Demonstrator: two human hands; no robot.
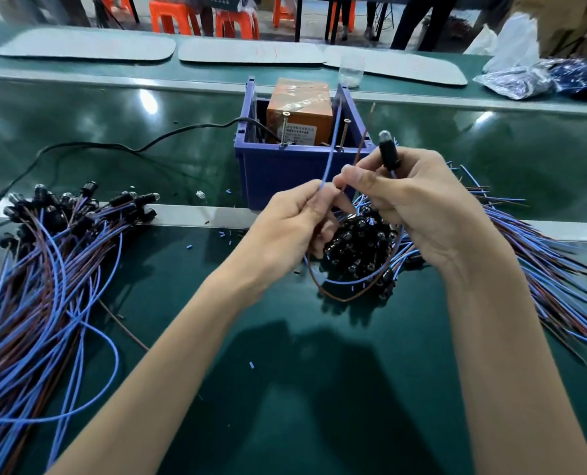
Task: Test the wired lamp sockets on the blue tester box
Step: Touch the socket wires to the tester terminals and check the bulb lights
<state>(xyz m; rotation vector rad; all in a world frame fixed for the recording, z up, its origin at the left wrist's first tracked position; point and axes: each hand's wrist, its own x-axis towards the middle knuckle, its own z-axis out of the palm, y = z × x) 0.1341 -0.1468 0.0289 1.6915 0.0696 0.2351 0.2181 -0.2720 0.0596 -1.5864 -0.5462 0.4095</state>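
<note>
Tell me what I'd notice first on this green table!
Your eye goes to the two hands in the middle: the left hand pinches a blue wire, and the right hand holds up a black lamp socket with a tiny bulb on top. Right behind them sits the blue tester box with an orange block inside. A big wire pile sprawls at the left.

Workshop with a long, glossy green desk (79, 108)
Orange stools (170, 18) stand behind it; grey mats (86, 44) lie along its far side, bright light glinting off the surface
</note>
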